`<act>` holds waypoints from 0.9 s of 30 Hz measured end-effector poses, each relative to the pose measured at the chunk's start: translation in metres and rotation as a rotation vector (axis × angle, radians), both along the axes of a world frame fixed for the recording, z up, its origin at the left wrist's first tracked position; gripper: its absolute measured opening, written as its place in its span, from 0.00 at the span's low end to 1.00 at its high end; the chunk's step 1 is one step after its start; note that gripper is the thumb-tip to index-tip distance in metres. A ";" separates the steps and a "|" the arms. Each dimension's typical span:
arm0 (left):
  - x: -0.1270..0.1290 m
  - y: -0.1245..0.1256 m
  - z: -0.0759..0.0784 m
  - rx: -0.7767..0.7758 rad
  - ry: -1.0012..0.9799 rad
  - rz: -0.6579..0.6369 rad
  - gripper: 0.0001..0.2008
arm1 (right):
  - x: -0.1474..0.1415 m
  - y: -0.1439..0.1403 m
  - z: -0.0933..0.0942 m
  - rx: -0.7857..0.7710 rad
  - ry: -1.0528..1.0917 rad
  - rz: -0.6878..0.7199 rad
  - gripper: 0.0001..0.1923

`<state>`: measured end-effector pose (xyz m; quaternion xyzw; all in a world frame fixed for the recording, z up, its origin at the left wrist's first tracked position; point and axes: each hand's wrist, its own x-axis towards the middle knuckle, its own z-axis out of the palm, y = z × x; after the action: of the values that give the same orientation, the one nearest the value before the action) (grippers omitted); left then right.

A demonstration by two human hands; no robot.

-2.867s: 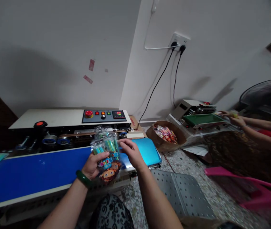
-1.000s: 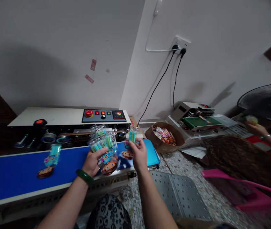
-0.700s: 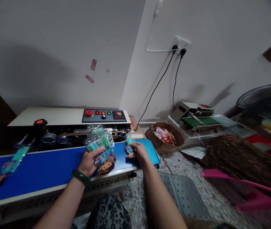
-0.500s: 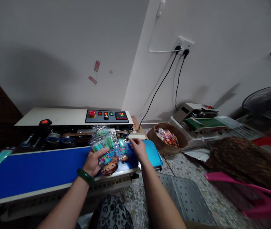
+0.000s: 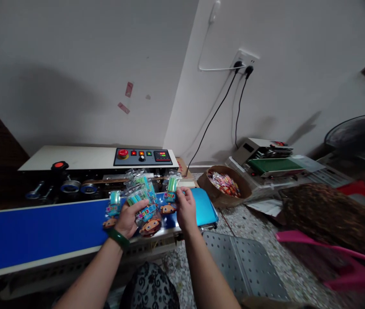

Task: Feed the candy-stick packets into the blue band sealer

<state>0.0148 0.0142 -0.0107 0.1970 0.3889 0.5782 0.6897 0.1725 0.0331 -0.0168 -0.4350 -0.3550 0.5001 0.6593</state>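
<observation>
My left hand [image 5: 128,219], with a green bangle at the wrist, grips a fanned stack of clear plastic packets [image 5: 150,209] holding green and blue sticks over a printed cartoon face. Between the thumb and fingers of my right hand [image 5: 186,208] is a single packet [image 5: 170,195] of the same kind, its top edge upright by the front of the sealing machine [image 5: 82,158]. Another packet [image 5: 114,205] lies on the blue conveyor belt [image 5: 40,234], left of my left hand. The tips of my right fingers are partly hidden.
A lit control panel [image 5: 143,157] is on the machine. Right of the belt stand a paper sack [image 5: 246,187] of colourful packets and a second sealer with a green belt [image 5: 275,165]. Below are a perforated metal plate [image 5: 243,262] and a pink plastic item [image 5: 339,257].
My right hand has closed on a single packet and raised it toward the machine. One packet has come into view left of my left hand; the earlier far-left packet is out of view.
</observation>
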 end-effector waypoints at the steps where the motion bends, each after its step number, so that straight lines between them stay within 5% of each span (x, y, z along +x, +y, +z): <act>1: -0.001 0.000 0.000 -0.004 0.006 0.002 0.12 | 0.009 0.003 -0.003 -0.027 0.020 -0.017 0.14; 6: -0.009 -0.001 0.001 0.003 0.016 -0.014 0.17 | 0.057 0.021 -0.020 -0.246 -0.196 -0.141 0.17; 9: -0.011 -0.001 0.003 0.004 0.025 -0.031 0.19 | 0.064 0.035 -0.030 -0.305 -0.348 -0.090 0.12; 15: -0.007 0.000 0.003 0.023 0.028 -0.037 0.16 | 0.033 0.052 -0.032 -0.298 -0.392 0.027 0.12; 18: -0.005 0.000 0.002 0.027 0.023 -0.061 0.17 | 0.013 0.038 -0.017 -0.200 -0.397 0.041 0.14; 23: -0.002 -0.003 0.002 0.065 0.017 -0.109 0.17 | -0.015 0.005 0.011 0.027 -0.309 0.316 0.10; 27: 0.002 -0.003 0.004 0.039 -0.009 -0.084 0.15 | -0.021 0.000 0.011 0.055 -0.261 0.190 0.08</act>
<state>0.0163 0.0114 -0.0071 0.2242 0.3658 0.5570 0.7111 0.1510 0.0327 -0.0061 -0.4427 -0.4908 0.4894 0.5689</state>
